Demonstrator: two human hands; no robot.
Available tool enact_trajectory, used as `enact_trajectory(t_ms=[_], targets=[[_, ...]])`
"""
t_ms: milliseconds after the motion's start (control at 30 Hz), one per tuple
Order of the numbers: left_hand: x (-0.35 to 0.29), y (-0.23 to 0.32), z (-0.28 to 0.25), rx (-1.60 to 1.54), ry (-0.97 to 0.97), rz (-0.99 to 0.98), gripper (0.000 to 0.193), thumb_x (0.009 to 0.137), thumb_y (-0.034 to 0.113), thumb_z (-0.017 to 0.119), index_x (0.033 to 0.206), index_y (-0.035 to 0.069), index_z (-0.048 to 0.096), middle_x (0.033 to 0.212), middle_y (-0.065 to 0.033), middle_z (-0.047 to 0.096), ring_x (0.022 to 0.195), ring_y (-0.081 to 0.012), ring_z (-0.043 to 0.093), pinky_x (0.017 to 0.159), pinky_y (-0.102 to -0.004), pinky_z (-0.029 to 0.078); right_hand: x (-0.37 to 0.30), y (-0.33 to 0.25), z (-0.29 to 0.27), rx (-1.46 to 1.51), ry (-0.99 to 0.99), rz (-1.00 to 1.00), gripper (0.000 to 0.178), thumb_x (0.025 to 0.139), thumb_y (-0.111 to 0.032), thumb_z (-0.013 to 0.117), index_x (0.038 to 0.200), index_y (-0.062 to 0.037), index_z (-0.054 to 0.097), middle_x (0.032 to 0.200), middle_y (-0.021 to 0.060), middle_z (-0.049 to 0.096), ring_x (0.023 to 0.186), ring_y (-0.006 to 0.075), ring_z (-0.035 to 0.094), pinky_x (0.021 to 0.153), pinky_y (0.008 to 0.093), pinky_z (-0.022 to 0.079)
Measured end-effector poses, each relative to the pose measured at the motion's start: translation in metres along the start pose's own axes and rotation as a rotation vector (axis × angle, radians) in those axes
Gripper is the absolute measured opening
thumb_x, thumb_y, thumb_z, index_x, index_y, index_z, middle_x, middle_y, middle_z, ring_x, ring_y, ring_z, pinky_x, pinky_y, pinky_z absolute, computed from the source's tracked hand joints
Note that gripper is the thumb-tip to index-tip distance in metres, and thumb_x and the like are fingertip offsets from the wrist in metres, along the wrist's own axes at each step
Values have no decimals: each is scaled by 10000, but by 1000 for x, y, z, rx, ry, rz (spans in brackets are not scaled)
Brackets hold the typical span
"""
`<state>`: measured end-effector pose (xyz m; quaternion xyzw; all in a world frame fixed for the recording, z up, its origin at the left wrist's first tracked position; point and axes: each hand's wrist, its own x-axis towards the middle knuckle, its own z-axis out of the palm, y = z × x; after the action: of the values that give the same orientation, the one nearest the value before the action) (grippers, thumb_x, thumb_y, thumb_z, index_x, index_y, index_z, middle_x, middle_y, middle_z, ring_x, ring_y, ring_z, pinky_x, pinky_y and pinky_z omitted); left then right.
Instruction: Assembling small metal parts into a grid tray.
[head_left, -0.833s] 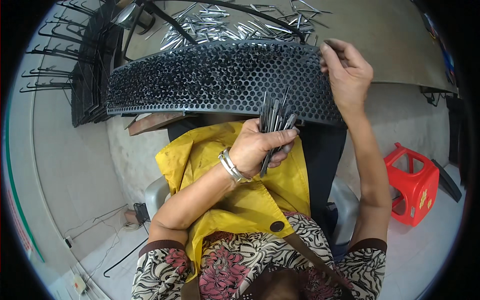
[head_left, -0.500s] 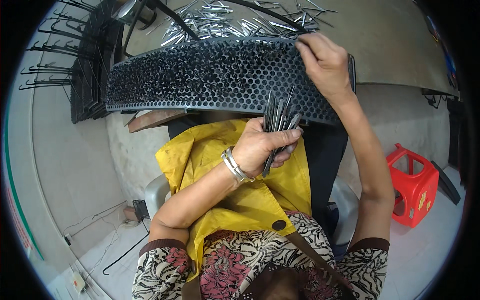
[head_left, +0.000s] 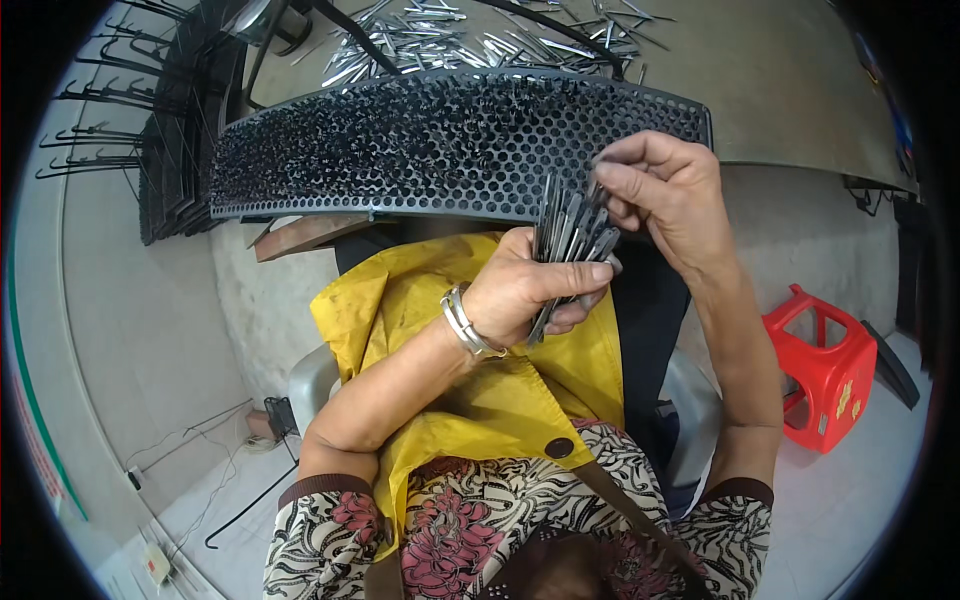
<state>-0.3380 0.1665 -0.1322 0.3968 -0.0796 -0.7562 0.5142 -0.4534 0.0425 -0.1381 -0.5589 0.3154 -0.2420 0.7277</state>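
A bundle of thin metal rods [head_left: 568, 232] stands up from my left hand [head_left: 540, 290], whose fingers are wrapped round it above the yellow apron. My right hand [head_left: 665, 190] is beside the bundle's upper ends, thumb and fingers pinched together by the rod tips. Whether a rod is between those fingertips is too small to tell. Beyond both hands lies a black perforated rack [head_left: 460, 150], long and slightly curved. Many of its holes on the left and middle hold dark upright pieces; toward the right end the holes show bare.
Behind the rack, a heap of loose shiny metal rods [head_left: 400, 45] lies on the table [head_left: 780, 110]. Black hooked racks [head_left: 180, 140] hang or stack at the far left, near a metal cup [head_left: 270, 22]. A red plastic stool [head_left: 825, 370] stands on the right.
My right hand has come back from the rack's far right edge, down toward the rods in my left hand. My left hand has barely moved and still holds its bundle.
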Motion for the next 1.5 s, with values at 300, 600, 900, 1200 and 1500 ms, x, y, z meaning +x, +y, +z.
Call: enact_trajectory(t_ms=[300, 600, 900, 1200, 1500], targets=[[2, -3, 0, -16, 143, -106, 100, 775, 83, 629, 759, 20, 552, 585, -42, 502, 406, -92, 421, 341, -212, 289, 46, 17, -26, -602, 627, -698, 101, 782, -42, 625, 848, 33, 616, 695, 1, 579, 597, 39, 514, 531, 154, 406], [3, -2, 1, 12, 160, -92, 95, 775, 79, 624, 749, 21, 553, 595, -47, 508, 401, -93, 419, 341, -212, 289, 61, 7, -9, -1134, 419, -997, 80, 726, 4, 603, 803, 9, 580, 723, 144, 576, 663, 303, 561, 579, 339, 446], [3, -1, 0, -12, 134, -98, 106, 773, 78, 627, 737, 21, 545, 599, -51, 508, 411, -95, 424, 344, -213, 289, 51, 13, -7, -1514, 248, -778, 78, 739, -27, 589, 808, 9, 591, 728, 153, 586, 676, 302, 572, 597, 334, 454], [6, -1, 1, 82, 120, -61, 109, 768, 60, 625, 727, 32, 529, 578, -36, 498, 404, -91, 430, 339, -210, 295, -10, -5, 9, -414, -132, -163, 48, 745, -15, 616, 763, 28, 604, 657, 8, 580, 597, 25, 505, 510, 176, 398], [12, -4, 6, 152, 108, -75, 108, 761, 45, 625, 737, 27, 522, 560, -26, 493, 399, -85, 437, 342, -205, 301, -19, 1, -3, -204, 27, -49, 62, 753, 20, 604, 809, 37, 585, 716, 31, 596, 620, 52, 539, 568, 173, 438]])
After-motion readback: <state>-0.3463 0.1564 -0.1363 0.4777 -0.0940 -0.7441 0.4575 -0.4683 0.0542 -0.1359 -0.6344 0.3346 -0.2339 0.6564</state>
